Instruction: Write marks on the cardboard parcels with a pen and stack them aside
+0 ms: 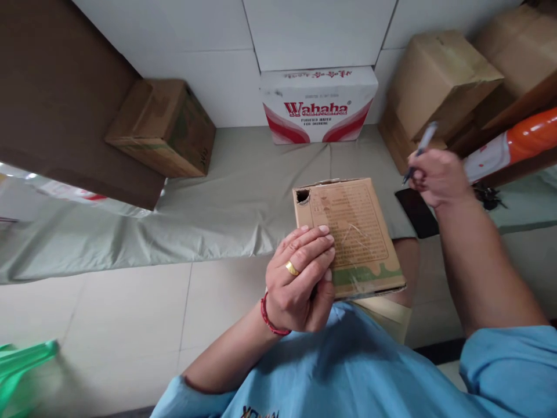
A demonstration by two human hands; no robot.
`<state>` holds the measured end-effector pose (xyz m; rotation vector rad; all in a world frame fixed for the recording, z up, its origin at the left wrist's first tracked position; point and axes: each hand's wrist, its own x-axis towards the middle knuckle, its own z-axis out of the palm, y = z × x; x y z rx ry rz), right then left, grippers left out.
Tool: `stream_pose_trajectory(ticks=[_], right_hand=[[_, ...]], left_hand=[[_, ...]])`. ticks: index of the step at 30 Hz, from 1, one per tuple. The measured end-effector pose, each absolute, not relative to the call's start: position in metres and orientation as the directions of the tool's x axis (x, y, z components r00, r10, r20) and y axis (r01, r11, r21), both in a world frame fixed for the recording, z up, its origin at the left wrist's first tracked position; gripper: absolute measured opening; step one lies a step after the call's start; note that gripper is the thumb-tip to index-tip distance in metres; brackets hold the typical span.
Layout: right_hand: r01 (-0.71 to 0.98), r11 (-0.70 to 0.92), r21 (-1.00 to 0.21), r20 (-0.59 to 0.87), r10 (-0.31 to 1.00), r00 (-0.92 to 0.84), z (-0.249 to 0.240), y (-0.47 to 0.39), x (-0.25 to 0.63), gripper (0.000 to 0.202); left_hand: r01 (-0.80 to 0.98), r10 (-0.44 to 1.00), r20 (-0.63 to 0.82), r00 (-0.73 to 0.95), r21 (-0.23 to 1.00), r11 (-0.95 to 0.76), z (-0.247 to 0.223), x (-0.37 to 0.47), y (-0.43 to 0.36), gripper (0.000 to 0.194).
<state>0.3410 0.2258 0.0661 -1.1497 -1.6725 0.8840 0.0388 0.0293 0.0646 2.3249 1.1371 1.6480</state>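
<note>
Left hand: the left hand (300,278) has its fingers together over the left part of the front carton (361,232), grasping it by that side; the thumb is bent near the carton's near left corner. Gold ring (292,267) on one finger, red bracelet (272,320) at the wrist.
Right hand: the right hand (440,174) is raised to the right of the front carton, fingers closed around a pen (421,152); pen tilted, lower end toward the near left. Outline slightly blurred.
Front carton: brown cardboard, close in front of the blue shirt (339,366), in the left hand. Printed lines and a green band on the visible face; torn hole (303,196) at the far left corner. Scratches or creases across the print.
Near the right hand: black phone (416,213) lying flat, just below the hand in view; keys (489,196) to its right.
Far side, middle: white and red Wahaha box (319,110), in front of the tiled wall (174,29).
Far side, left: brown box (165,128) beside a large dark brown panel (65,98); clear plastic packaging (91,193) at the panel's near edge.
Far side, right: stacked brown boxes (439,87); orange and white cylinder (528,138) in front of them.
Surface: grey-green cloth (217,220), wrinkled, hanging over the near edge.
Floor: pale tiles (143,313); green plastic bag (26,366) at near left.
</note>
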Motion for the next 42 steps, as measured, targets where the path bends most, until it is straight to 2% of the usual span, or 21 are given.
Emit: stream_pose_trajectory(ticks=[3, 5, 9, 11, 18, 23, 31, 42], right_hand=[[-0.021, 0.118, -0.993, 0.120, 0.982, -0.144, 0.118, 0.205, 0.313, 0.028], [-0.089, 0.065, -0.994, 0.083, 0.973, -0.215, 0.143, 0.185, 0.282, 0.020], [-0.006, 0.077, -0.997, 0.069, 0.862, -0.503, 0.160, 0.162, 0.220, 0.012], [0.033, 0.128, -0.991, 0.086, 0.817, -0.570, 0.156, 0.163, 0.199, 0.007], [0.126, 0.296, -0.947, 0.214, 0.873, -0.438, 0.136, 0.175, 0.182, 0.027], [0.266, 0.375, -0.888, 0.200, 0.836, -0.512, 0.140, 0.171, 0.185, 0.025], [0.327, 0.402, -0.855, 0.169, 0.813, -0.557, 0.143, 0.169, 0.183, 0.025], [0.343, 0.424, -0.838, 0.190, 0.816, -0.545, 0.141, 0.170, 0.181, 0.024]], left_hand=[[0.513, 0.600, 0.788, 0.139, 0.461, -0.724, 0.064, 0.039, 0.032, 0.032], [0.509, 0.606, 0.784, 0.134, 0.470, -0.721, 0.064, 0.039, 0.033, 0.033], [0.500, 0.606, 0.783, 0.141, 0.472, -0.726, 0.064, 0.039, 0.034, 0.034], [0.499, 0.606, 0.782, 0.144, 0.471, -0.727, 0.063, 0.038, 0.034, 0.034], [0.487, 0.617, 0.775, 0.137, 0.490, -0.723, 0.064, 0.037, 0.036, 0.036], [0.475, 0.622, 0.774, 0.118, 0.506, -0.720, 0.063, 0.037, 0.037, 0.036], [0.471, 0.628, 0.771, 0.105, 0.518, -0.714, 0.060, 0.038, 0.035, 0.040], [0.472, 0.607, 0.789, 0.095, 0.501, -0.725, 0.058, 0.039, 0.035, 0.033]])
